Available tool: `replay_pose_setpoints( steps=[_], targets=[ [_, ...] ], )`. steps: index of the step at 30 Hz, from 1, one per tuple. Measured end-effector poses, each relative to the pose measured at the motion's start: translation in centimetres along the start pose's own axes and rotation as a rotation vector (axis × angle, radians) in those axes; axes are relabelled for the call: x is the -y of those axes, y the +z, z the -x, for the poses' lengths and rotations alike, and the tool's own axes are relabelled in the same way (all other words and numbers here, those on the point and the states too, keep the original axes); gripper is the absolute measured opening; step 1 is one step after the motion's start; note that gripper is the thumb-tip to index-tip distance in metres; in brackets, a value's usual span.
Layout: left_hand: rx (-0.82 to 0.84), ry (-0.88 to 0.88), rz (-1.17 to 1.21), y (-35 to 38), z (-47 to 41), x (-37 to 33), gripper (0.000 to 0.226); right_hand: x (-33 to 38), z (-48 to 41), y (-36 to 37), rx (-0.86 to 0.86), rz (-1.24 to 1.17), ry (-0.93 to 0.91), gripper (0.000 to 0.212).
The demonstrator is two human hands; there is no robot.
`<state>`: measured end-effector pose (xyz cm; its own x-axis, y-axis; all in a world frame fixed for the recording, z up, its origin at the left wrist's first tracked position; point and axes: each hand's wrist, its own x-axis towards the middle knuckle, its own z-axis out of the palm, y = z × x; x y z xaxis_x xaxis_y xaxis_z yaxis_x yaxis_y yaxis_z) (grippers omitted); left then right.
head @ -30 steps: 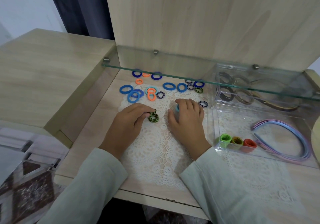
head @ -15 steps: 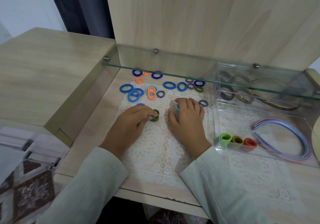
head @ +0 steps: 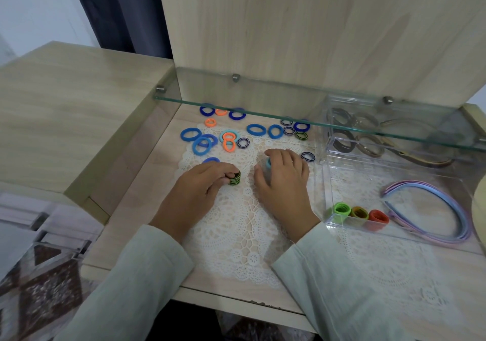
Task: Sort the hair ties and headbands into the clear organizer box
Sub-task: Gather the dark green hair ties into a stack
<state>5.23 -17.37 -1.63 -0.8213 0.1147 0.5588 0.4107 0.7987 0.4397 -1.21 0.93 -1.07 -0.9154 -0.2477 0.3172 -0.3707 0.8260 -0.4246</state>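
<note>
My left hand point(head: 196, 192) pinches a small stack of green-and-black striped hair ties point(head: 234, 178) on the lace mat. My right hand point(head: 282, 180) curls over a light blue hair tie point(head: 268, 163), mostly hidden under the fingers. Several loose blue, orange and striped hair ties point(head: 254, 129) lie scattered farther back. The clear organizer box point(head: 326, 182) stands to the right. Its front compartment holds a green bundle point(head: 342, 208), a yellow bundle point(head: 359, 212) and a red bundle point(head: 378, 217) of ties, plus pastel headbands point(head: 436, 203). Brown headbands point(head: 368, 135) lie in the rear compartments.
A glass shelf point(head: 263, 103) juts out over the back of the desk and over the rear of the box. A raised wooden cabinet top point(head: 65, 109) borders the left side. The white lace mat point(head: 236, 230) covers the desk up to the front edge.
My left hand drew the striped hair ties together into an upright stack and now pinches it. My right hand stayed over the light blue tie.
</note>
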Motion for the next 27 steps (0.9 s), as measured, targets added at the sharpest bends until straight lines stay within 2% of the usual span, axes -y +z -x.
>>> replay_pose_setpoints(
  steps=[6,11,15,20,24,27],
  targets=[
    [0.008,-0.023,-0.027,0.0,0.0,-0.1,0.025,0.1,0.0,0.0,-0.042,-0.007,-0.014,0.038],
    [-0.101,-0.006,-0.149,-0.4,-0.3,-0.1,0.031,0.0,0.1,-0.3,-0.068,0.066,-0.003,0.040],
    [-0.106,-0.186,-0.219,-0.3,-0.6,-0.1,0.036,-0.1,-0.1,-0.3,-0.065,0.110,0.064,0.050],
    [0.036,-0.436,-0.281,0.2,-0.8,0.8,0.052,-0.1,-0.2,0.2,0.103,0.190,0.182,0.058],
    [0.073,-0.496,-0.290,0.0,-0.9,0.3,0.056,0.3,-0.9,0.3,0.144,0.163,0.121,0.058],
    [0.115,-0.547,-0.272,0.0,-0.9,0.2,0.050,0.9,-1.4,0.3,0.171,0.142,0.054,0.059]
  ],
)
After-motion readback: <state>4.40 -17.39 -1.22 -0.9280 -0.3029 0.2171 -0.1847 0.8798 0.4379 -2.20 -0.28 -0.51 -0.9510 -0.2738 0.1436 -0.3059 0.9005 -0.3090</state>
